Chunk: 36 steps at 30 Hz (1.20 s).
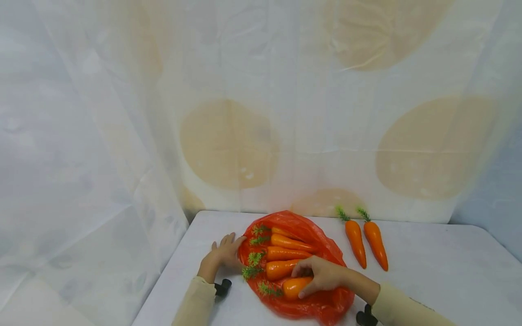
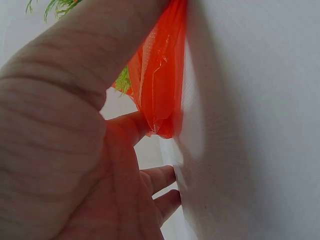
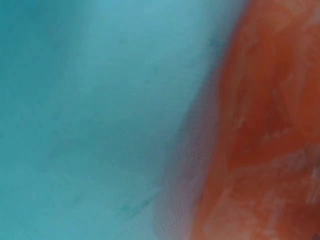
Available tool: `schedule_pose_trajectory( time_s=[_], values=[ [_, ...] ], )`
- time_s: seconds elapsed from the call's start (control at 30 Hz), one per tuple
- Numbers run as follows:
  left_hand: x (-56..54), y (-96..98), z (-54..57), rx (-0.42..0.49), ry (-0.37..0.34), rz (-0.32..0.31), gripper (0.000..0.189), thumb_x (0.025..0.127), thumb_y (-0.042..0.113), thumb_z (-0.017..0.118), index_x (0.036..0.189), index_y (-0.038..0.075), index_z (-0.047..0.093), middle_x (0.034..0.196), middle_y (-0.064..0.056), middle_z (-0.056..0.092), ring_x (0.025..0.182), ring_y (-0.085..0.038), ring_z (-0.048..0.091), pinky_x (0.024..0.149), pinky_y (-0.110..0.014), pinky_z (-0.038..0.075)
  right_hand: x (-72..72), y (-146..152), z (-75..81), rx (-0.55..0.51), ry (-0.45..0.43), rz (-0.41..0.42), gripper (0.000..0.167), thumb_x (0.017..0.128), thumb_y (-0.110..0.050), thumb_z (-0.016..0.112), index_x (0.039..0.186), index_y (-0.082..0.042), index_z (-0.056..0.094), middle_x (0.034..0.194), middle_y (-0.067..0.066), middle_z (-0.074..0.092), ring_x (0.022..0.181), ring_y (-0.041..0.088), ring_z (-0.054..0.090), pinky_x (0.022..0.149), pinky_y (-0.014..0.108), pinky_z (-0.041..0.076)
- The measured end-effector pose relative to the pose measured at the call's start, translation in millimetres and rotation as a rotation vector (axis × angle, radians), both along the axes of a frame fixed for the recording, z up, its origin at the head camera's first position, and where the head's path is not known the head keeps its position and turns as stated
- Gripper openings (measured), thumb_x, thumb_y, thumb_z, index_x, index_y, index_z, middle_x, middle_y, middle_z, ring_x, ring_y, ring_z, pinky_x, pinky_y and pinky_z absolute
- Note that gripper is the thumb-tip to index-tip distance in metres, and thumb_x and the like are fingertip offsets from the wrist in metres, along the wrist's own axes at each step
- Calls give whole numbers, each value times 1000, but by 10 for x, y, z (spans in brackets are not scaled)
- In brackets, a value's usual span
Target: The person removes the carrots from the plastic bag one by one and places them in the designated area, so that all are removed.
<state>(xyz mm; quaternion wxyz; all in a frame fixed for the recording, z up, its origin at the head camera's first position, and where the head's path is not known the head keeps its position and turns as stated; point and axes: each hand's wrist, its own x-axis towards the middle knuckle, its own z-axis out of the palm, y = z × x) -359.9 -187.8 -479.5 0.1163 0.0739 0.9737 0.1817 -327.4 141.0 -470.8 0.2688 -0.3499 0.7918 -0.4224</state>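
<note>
Five carrots (image 1: pixel 286 253) lie in the bag (image 1: pixel 294 220), whose edge the left hand (image 1: pixel 226 253) touches with spread fingers, while the right hand (image 1: pixel 326 274), fingers curled, grips the nearest carrot (image 1: pixel 292 288), which may slip if held loosely.

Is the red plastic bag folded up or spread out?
Spread out: the head view shows the red plastic bag lying wide around five carrots.
</note>
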Motion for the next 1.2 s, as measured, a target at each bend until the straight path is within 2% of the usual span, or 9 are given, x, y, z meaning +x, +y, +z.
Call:
schedule_pose_trajectory(
  time_s=[0.23, 0.47, 0.77, 1.0, 1.2],
  values=[
    [0, 2, 2, -2, -3, -2, 96, 69, 42, 86, 150, 20, 40, 161, -19, 24, 148, -43, 18, 114, -74, 8, 35, -26, -3, 81, 18, -36, 32, 80, -20, 83, 108, -21, 67, 107, -8, 66, 97, 13, 58, 88, 22, 49],
    [3, -11, 4, -6, 0, -11, 97, 69, 45, 85, 151, 20, 39, 161, -19, 24, 148, -43, 18, 114, -74, 8, 78, -28, -18, 157, 51, -60, 35, 78, -17, 84, 108, -25, 67, 109, -13, 65, 98, 9, 56, 93, 30, 48],
    [-3, -13, -18, -6, -3, -14, 96, 69, 43, 85, 150, 19, 39, 161, -20, 24, 148, -43, 18, 113, -75, 9, 118, -15, -19, 198, 130, -15, 35, 81, -22, 82, 113, -25, 67, 111, -17, 63, 98, 4, 53, 93, 27, 48],
    [1, -10, 6, -7, 7, -21, 96, 70, 44, 84, 151, 19, 39, 161, -20, 23, 148, -43, 19, 113, -75, 9, 122, -11, 14, 199, 146, 0, 37, 84, -28, 79, 119, -24, 68, 112, -19, 63, 96, 1, 53, 93, 24, 48],
    [2, -9, 23, -6, 1, -17, 96, 69, 44, 84, 151, 19, 39, 161, -20, 23, 148, -43, 19, 113, -74, 9, 146, -15, 58, 125, 130, 35, 35, 88, -32, 75, 121, -28, 66, 109, -17, 64, 95, 2, 55, 85, 20, 49]
  ],
)
